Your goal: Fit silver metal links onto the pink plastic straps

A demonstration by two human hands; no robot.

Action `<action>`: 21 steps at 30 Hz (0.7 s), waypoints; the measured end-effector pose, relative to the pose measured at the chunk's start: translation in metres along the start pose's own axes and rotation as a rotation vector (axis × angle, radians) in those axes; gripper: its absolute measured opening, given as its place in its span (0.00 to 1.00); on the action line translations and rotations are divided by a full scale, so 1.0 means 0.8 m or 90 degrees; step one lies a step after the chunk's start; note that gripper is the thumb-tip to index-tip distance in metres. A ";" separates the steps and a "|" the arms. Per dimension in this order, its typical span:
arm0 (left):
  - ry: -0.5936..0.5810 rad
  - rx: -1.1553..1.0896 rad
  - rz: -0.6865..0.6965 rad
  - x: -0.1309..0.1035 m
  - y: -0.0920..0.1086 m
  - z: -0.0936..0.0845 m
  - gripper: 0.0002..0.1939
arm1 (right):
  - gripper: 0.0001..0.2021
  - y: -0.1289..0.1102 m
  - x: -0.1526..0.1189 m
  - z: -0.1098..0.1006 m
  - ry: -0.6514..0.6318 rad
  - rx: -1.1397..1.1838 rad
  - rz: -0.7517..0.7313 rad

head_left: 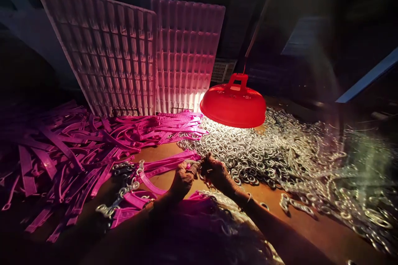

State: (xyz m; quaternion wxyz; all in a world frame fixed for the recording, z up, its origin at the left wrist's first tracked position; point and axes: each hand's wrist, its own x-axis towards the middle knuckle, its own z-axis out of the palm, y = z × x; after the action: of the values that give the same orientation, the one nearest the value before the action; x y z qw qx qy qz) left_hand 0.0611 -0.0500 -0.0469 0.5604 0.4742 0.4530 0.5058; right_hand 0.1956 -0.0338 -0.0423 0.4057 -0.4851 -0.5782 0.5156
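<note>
My left hand (pixel 183 178) is closed near the table's middle, with a bit of pink strap (pixel 188 166) showing between its fingers. Close against it, my right hand (pixel 218 173) is closed in a pinch; what its fingers hold is in shadow. Just behind my left hand, more pink straps (pixel 169 162) lie flat. Silver metal rings (pixel 242 149) are heaped right behind my right hand. Left of my left wrist, several straps (pixel 133 201) lie with silver metal hardware (pixel 120 196) on them.
A red lamp (pixel 233 105) hangs low over the rings. Two clear ribbed plastic trays (pixel 105 49) stand upright at the back. A big pile of pink straps (pixel 62 145) covers the left side. Linked metal pieces (pixel 297 205) lie on the brown table (pixel 329 232) at right.
</note>
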 end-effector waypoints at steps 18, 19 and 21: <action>-0.186 -0.045 -0.244 0.033 -0.015 -0.043 0.12 | 0.06 0.034 0.017 0.004 0.007 -0.427 -0.385; -0.181 -0.036 -0.251 0.028 -0.009 -0.042 0.10 | 0.05 0.035 0.018 0.004 -0.007 -0.422 -0.386; -0.133 -0.011 -0.206 0.019 0.005 -0.040 0.09 | 0.01 0.029 0.019 0.004 -0.010 -0.338 -0.354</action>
State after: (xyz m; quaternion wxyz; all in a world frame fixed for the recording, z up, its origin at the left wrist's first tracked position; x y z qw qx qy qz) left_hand 0.0303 -0.0327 -0.0479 0.6823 0.4408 0.4582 0.3608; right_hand 0.1923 -0.0193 -0.0659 0.3856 -0.3940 -0.8042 0.2221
